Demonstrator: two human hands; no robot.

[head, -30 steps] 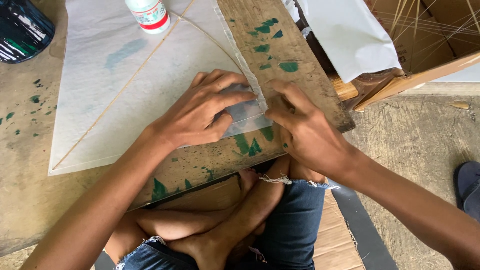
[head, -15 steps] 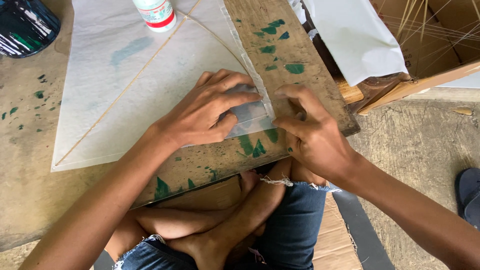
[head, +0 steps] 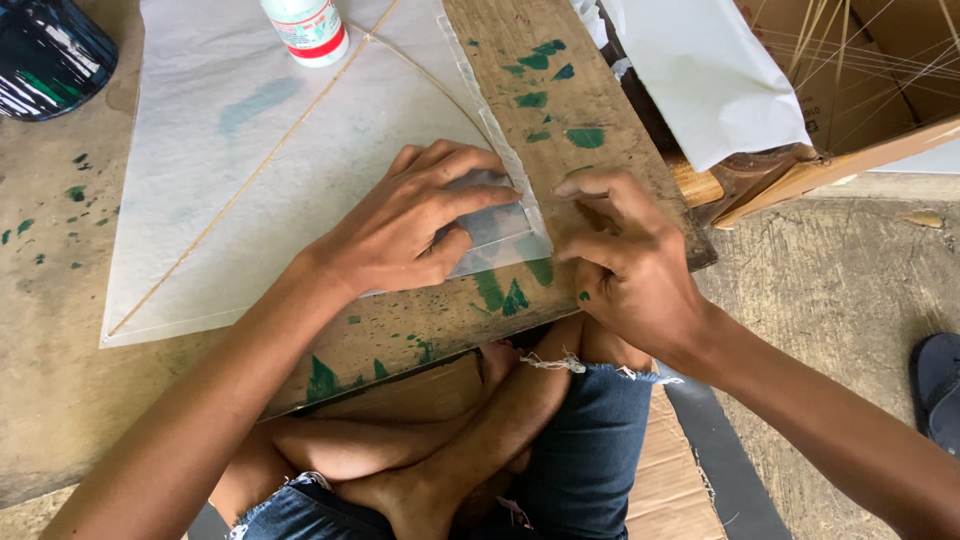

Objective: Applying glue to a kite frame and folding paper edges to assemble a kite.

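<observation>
A white paper kite sheet with thin bamboo sticks across it lies on a low wooden board stained with green paint. My left hand presses flat on the sheet's right corner, fingers spread along the folded edge. My right hand rests on the board just right of that corner, fingers curled, fingertips close to the paper's edge. Neither hand grips anything that I can see.
A white glue bottle with a red band stands on the sheet at the top. A dark round container sits at top left. White paper and a cardboard box with thin sticks lie at right. A sandal rests on the floor.
My right hand has drawn back slightly from the paper's corner, and its fingers have curled. My left hand stays pressed on the corner.
</observation>
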